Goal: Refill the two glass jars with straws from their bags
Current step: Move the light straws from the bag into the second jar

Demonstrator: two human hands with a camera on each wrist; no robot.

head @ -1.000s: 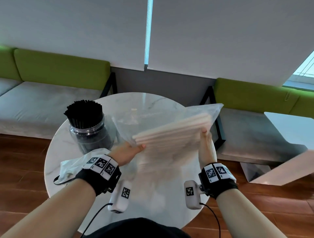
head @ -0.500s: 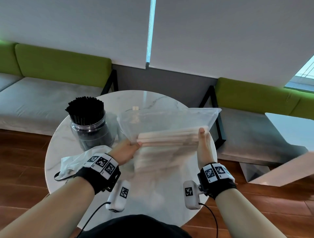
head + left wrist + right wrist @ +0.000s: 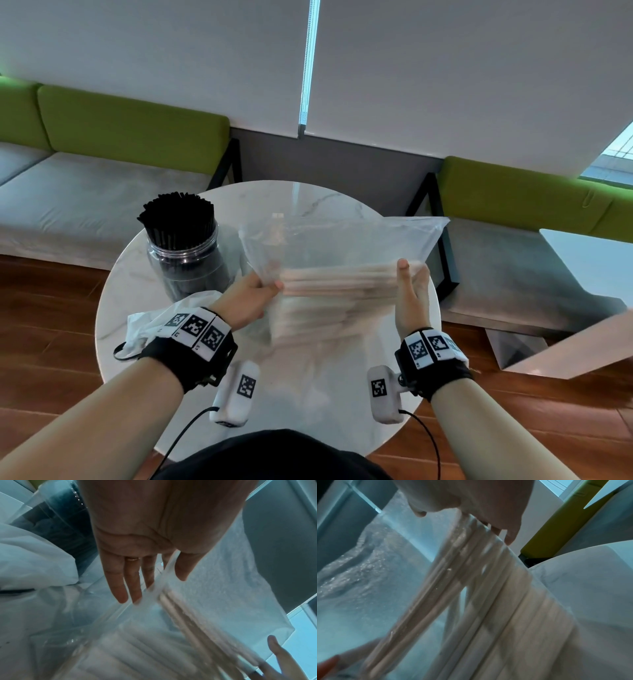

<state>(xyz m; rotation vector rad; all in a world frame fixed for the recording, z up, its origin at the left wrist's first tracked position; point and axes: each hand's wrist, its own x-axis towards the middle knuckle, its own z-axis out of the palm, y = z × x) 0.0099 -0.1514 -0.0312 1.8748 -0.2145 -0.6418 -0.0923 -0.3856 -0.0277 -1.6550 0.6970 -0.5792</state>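
Holding: we've the clear bag [image 3: 342, 250] of pale straws [image 3: 342, 284] up over the surface [image 3: 308, 205], betw. both hands.
L grip: left hand [image 3: 250, 298] pinches bag's end.
R grip: right hand [image 3: 411, 298], fingers straight, flat vs. straw ends.
Risk: loose film slips, straws spill.
Views: head shows black-straw jar [image 3: 186, 253] full; second jar unseen. Wrists show only film + straws.

This looks like a café or office lounge. Long benches [image 3: 102, 192] with grey seats and green back pads line the wall at left and right of the frame. A round marble worktop [image 3: 308, 198] stands on wood flooring [image 3: 44, 308], white roller blinds [image 3: 445, 68] fill the top, and a jar [image 3: 186, 253] holds black straws [image 3: 176, 214].
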